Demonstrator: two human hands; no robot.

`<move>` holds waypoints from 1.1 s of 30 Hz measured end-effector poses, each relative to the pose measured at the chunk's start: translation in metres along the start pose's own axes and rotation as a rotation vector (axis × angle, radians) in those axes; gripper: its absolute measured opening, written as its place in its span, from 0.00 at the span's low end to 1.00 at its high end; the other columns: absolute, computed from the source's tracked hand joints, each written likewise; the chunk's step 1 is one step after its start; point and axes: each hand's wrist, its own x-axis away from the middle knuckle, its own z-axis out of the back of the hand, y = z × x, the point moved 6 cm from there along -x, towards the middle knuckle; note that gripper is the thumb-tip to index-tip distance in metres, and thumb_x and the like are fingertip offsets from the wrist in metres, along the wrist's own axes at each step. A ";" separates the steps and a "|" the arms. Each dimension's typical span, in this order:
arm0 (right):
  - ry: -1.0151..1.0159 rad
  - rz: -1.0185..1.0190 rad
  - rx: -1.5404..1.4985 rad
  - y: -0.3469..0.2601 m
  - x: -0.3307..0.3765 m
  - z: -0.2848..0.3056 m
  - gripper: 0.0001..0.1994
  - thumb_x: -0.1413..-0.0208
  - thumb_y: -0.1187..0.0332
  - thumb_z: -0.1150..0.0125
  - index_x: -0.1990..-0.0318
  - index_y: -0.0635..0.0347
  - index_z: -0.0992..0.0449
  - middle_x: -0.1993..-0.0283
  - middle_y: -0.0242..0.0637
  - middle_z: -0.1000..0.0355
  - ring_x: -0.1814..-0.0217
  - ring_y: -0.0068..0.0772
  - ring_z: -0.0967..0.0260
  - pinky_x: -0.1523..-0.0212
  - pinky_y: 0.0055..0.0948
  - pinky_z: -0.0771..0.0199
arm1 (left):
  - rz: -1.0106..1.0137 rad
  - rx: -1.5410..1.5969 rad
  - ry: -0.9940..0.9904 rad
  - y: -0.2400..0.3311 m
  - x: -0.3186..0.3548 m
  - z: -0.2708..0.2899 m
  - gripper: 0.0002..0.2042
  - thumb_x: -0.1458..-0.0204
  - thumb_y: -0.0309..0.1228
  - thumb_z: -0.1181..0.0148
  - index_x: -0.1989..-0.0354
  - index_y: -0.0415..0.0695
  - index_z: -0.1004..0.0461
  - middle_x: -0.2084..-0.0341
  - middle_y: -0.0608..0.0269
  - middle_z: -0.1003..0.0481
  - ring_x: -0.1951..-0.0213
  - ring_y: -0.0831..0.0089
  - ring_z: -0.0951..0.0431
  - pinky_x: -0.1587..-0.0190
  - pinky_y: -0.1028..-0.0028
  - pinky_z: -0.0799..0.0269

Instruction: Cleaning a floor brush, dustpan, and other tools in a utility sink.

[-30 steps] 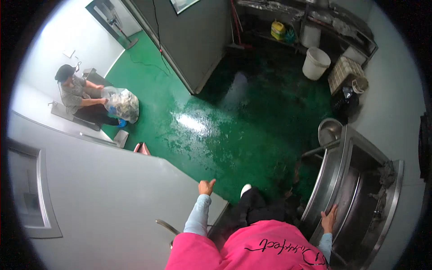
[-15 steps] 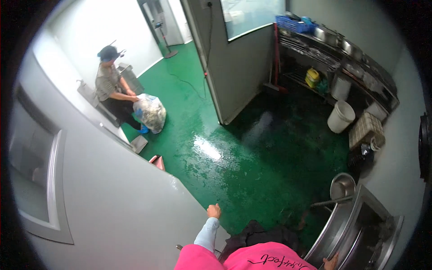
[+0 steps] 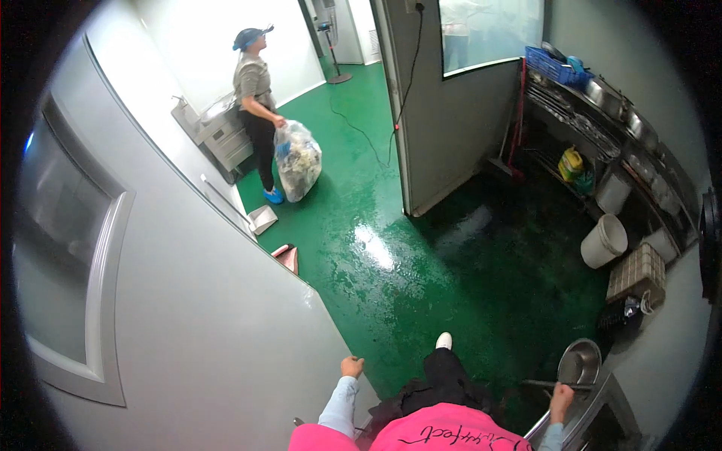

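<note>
My left hand point(image 3: 352, 367) is loosely closed beside the edge of the grey door point(image 3: 218, 331), with nothing visible in it. Lower right, my right hand point(image 3: 560, 398) is in front of a thin dark bar point(image 3: 538, 382), close to a round metal basin point(image 3: 577, 364) and the steel sink point(image 3: 602, 417). Its fingers are too unclear to show whether it grips the bar. Under my pink top, one white shoe point(image 3: 444, 341) shows on the wet green floor point(image 3: 406, 301).
Beyond the door, a co-worker point(image 3: 256, 83) holds a full clear plastic bag point(image 3: 298, 161). A dustpan point(image 3: 263, 219) and a pink scoop-like thing point(image 3: 288, 259) are near the door. At right are a shelf rack point(image 3: 579, 120), a white bucket point(image 3: 604, 242) and a beige crate point(image 3: 636, 275).
My right hand has left the sink edge and come forward beside the basin. My view has shifted left, and a shoe now shows. The co-worker has straightened up, holding the bag.
</note>
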 end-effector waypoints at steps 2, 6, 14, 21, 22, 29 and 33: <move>-0.113 -0.016 -0.018 0.008 -0.016 -0.052 0.16 0.57 0.66 0.54 0.90 0.69 0.40 0.89 0.49 0.45 0.86 0.42 0.46 0.83 0.37 0.51 | 0.073 0.019 0.014 0.008 0.006 0.007 0.15 0.71 0.36 0.46 0.76 0.37 0.30 0.77 0.49 0.31 0.70 0.61 0.30 0.64 0.71 0.37; -0.281 -0.067 -0.135 0.029 -0.017 -0.125 0.19 0.57 0.65 0.55 0.93 0.68 0.38 0.91 0.46 0.40 0.84 0.44 0.41 0.79 0.37 0.46 | 0.213 0.049 0.070 -0.007 0.011 0.022 0.13 0.69 0.36 0.46 0.79 0.38 0.29 0.80 0.51 0.30 0.73 0.62 0.29 0.68 0.71 0.36; -1.010 -0.269 0.131 -0.016 -0.064 -0.174 0.31 0.69 0.73 0.43 0.52 0.66 0.47 0.53 0.46 0.44 0.51 0.36 0.47 0.54 0.26 0.46 | 0.131 -0.005 0.289 0.008 -0.001 0.040 0.20 0.57 0.40 0.58 0.81 0.31 0.32 0.81 0.46 0.31 0.77 0.58 0.29 0.75 0.65 0.34; -0.681 -0.237 -0.221 -0.064 -0.154 -0.290 0.08 0.64 0.72 0.48 0.74 0.68 0.32 0.83 0.38 0.35 0.79 0.30 0.36 0.78 0.27 0.36 | 0.488 0.990 0.254 0.007 -0.028 0.049 0.16 0.55 0.26 0.65 0.68 0.19 0.47 0.89 0.41 0.36 0.89 0.54 0.33 0.88 0.63 0.32; -0.753 -0.284 -0.302 -0.106 -0.156 -0.287 0.07 0.63 0.74 0.51 0.73 0.68 0.32 0.85 0.38 0.35 0.82 0.30 0.36 0.81 0.27 0.36 | 0.503 0.994 0.260 0.010 -0.027 0.048 0.16 0.55 0.26 0.65 0.68 0.19 0.47 0.89 0.41 0.36 0.89 0.54 0.33 0.88 0.63 0.32; -0.826 -0.021 -0.241 -0.248 -0.174 -0.310 0.19 0.61 0.80 0.57 0.56 0.65 0.41 0.57 0.48 0.40 0.56 0.35 0.41 0.60 0.28 0.39 | 0.553 0.298 0.235 -0.017 -0.075 0.081 0.24 0.68 0.24 0.47 0.57 0.37 0.44 0.71 0.48 0.33 0.70 0.59 0.31 0.72 0.69 0.33; -0.889 -0.109 0.106 -0.288 -0.162 -0.331 0.25 0.65 0.79 0.49 0.53 0.63 0.45 0.50 0.47 0.49 0.47 0.37 0.53 0.52 0.26 0.49 | 0.359 0.036 0.133 0.026 -0.152 0.124 0.19 0.69 0.31 0.44 0.66 0.36 0.34 0.66 0.50 0.34 0.61 0.61 0.35 0.58 0.72 0.42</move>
